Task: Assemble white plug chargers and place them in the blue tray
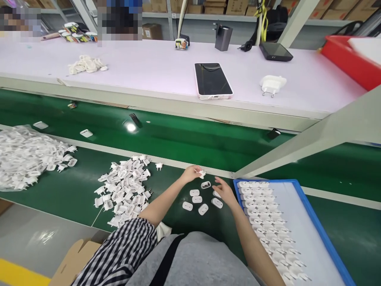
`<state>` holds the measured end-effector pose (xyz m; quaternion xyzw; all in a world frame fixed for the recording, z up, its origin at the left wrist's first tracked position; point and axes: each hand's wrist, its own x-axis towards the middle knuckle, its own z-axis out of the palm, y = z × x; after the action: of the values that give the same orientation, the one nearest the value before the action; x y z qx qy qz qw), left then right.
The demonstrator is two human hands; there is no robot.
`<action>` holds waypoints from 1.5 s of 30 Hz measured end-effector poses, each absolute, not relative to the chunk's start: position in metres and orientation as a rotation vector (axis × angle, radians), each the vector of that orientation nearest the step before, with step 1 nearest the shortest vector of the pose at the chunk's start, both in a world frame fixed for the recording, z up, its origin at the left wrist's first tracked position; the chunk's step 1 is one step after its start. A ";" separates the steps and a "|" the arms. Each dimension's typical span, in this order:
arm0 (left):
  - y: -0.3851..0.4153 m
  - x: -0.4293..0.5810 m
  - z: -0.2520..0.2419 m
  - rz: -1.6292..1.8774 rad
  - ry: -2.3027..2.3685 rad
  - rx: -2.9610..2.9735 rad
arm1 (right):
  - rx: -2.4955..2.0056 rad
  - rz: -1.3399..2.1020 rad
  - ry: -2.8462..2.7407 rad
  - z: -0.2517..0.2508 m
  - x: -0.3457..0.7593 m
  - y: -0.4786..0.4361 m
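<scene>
My left hand [191, 174] pinches a small white plug piece [202, 174] at its fingertips. Just below it lies a white charger housing [205, 185] with dark parts showing inside. My right hand [224, 191] has its fingers apart and holds nothing that I can see. It hovers over a white oval piece [217, 194], partly hidden by the fingers. Several more oval white pieces [197, 199] are spread on the green bench between my forearms. Left of my left arm is a heap of white plug pieces [127, 186], with a single plug piece [159, 166] apart from it.
A blue-rimmed tray [312, 222] at right holds rows of white plugs [262, 214]. At far left lies a plastic bag of white parts [26, 159]. A slanted post [285, 147] rises beside the tray. The raised shelf bears a phone [213, 80] and a white charger [272, 84].
</scene>
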<state>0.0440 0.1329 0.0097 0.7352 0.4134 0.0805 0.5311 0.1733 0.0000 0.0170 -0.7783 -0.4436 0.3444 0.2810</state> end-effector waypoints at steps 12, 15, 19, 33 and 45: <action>0.102 0.042 -0.005 0.176 0.711 1.653 | -2.000 1.012 -1.570 0.007 0.173 0.027; 0.101 0.041 -0.005 0.037 0.921 1.964 | -2.153 0.851 -1.761 0.004 0.173 0.026; 0.101 0.049 -0.001 -0.269 1.011 2.274 | -2.244 0.687 -2.072 0.006 0.169 0.031; 0.108 0.079 -0.007 -0.542 0.732 2.843 | -2.224 0.456 -2.248 0.008 0.176 0.046; 0.123 0.081 -0.030 -0.646 0.619 2.703 | -2.139 0.816 -2.371 -0.002 0.187 0.062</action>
<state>0.0814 0.1229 -0.0299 0.9391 0.2150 -0.2243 0.1466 0.1872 0.0620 -0.0020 -0.6471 -0.7172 0.2469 -0.0771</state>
